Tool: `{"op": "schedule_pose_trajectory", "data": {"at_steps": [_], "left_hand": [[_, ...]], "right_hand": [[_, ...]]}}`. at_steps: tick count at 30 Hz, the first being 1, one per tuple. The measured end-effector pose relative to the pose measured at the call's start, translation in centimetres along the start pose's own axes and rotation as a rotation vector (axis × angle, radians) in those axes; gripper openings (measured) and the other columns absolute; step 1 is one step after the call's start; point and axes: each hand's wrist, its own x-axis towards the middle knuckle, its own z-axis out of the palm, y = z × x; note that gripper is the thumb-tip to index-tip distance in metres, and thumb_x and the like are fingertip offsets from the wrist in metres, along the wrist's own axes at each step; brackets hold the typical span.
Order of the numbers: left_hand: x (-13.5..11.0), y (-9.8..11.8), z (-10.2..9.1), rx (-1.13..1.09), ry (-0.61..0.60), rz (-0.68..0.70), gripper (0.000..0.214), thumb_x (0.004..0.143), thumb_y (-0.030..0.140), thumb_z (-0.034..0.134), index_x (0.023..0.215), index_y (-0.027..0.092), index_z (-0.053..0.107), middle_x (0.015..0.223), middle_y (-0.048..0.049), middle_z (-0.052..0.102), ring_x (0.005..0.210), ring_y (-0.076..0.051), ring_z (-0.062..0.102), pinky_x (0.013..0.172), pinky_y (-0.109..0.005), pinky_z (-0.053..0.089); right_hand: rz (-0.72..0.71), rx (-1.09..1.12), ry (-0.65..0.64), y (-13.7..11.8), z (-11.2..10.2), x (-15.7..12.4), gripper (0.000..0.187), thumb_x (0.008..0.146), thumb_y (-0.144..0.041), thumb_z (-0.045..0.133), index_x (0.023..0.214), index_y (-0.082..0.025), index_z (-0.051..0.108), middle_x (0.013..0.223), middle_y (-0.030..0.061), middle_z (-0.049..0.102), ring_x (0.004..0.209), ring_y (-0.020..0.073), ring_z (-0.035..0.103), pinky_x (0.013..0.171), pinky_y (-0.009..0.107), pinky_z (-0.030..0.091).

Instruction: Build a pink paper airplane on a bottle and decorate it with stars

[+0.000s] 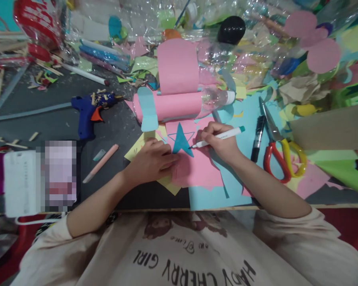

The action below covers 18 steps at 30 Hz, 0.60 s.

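Right hand (222,141): grasping a white marker (228,134) with a teal end, its tip at the lower right point of a blue paper cut-out (181,137).
Left hand (150,161): grasping nothing visible, fingers half-curled and resting on paper just beside the cut-out's lower left point.
Blue cut-out: one upper point, two lower points; lies on a pink sheet (198,174) between the hands, drawn lines extending to either side.
Under the pink sheet: light-blue paper (217,200) and, at left, yellow paper (137,147).
Beyond the sheet: plastic bottle (216,99), lying on its side, wrapped in pink paper, white cap to the right.
Left on the dark tabletop (134,198): blue glue gun (86,115), orange trigger; pink pen (103,162), set diagonally.
Right: black marker (258,137) beside scissors (276,159), one red handle, one yellow.
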Motion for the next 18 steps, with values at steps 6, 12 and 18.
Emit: {"op": "schedule_pose_trajectory", "data": {"at_steps": [6,12,18], "left_hand": [[-0.17,-0.38,0.18,0.077,-0.017,0.057,0.030,0.104,0.037,0.045,0.110,0.025,0.073,0.082,-0.0006,0.061,0.074,-0.017,0.050,0.074,-0.034,0.034],[0.00,-0.25,-0.47,0.056,-0.011,0.141,0.040,0.108,0.033,0.036,0.102,0.021,0.073,0.080,-0.0010,0.063,0.073,-0.015,0.052,0.075,-0.032,0.036],[-0.15,-0.26,0.00,0.025,-0.023,0.143,0.034,0.106,0.033,0.042,0.100,0.022,0.073,0.078,-0.0008,0.062,0.073,-0.017,0.054,0.072,-0.033,0.036]], "right_hand": [[-0.093,0.052,0.080,0.45,-0.28,0.05,0.041,0.082,-0.055,0.061,0.058,-0.023,0.053,0.047,-0.0051,0.049,0.035,0.0073,0.035,0.035,0.024,0.027],[-0.086,-0.106,0.003,0.04,-0.58,0.56,0.028,0.075,-0.041,0.075,0.065,-0.022,0.058,0.062,-0.0032,0.059,0.053,0.0102,0.052,0.051,0.026,0.044],[0.001,-0.122,-0.009,-0.32,-0.29,0.51,0.037,0.075,-0.046,0.076,0.056,-0.022,0.054,0.049,-0.0044,0.055,0.046,0.0106,0.050,0.049,0.027,0.044]]}}
